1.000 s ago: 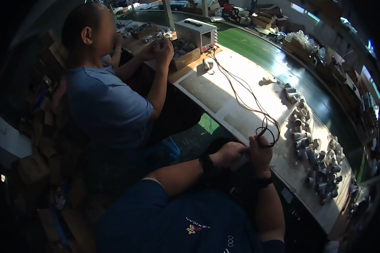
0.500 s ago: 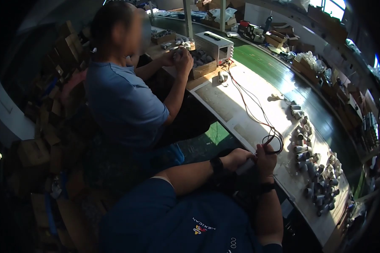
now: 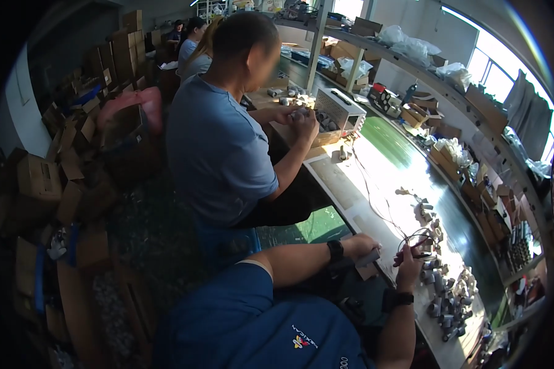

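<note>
Left hand (image 3: pixel 357 245) grasps a dull-grey, tilted cylindrical part (image 3: pixel 368 257) by the white tabletop's (image 3: pixel 364 216) near edge; finer detail too small to tell. Right hand (image 3: pixel 408 265) clenched on thin, looped red-and-black leads (image 3: pixel 420 245).

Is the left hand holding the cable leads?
No, the left hand holds a grey part, while the right hand holds the leads.

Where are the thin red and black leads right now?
In the head view, right of centre, the leads run along the table to the person's right hand, looping beside the grey fittings.
</note>
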Available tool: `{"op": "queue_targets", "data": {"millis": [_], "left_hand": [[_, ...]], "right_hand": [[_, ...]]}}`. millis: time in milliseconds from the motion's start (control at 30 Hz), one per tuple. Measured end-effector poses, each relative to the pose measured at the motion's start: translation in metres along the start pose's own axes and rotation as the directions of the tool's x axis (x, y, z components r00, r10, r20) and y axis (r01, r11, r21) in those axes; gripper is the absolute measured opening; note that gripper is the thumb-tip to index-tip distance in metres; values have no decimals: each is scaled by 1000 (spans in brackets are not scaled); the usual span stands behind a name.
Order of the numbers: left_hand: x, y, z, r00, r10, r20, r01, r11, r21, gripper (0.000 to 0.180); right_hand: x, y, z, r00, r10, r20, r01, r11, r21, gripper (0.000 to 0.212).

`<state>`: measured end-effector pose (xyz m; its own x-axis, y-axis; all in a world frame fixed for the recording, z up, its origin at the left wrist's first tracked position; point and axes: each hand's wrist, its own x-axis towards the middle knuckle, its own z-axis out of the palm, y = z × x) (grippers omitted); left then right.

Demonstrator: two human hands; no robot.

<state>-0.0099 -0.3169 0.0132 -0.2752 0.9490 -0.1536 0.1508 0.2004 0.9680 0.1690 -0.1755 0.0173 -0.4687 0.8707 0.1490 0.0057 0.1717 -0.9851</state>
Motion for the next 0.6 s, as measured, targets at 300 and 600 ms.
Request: {"op": "queue_targets", "data": {"millis": [300,600], "left_hand": [[147,24,-129,867,488,-101,-168,476,863,25],[273,37,-155,831,499,-244,164,199,966,34]], "right_hand": [[30,25,-85,968,-78,-237,39,986,-164,21],[105,49,-98,936,-318,-153,221,868,-445,13]]}}
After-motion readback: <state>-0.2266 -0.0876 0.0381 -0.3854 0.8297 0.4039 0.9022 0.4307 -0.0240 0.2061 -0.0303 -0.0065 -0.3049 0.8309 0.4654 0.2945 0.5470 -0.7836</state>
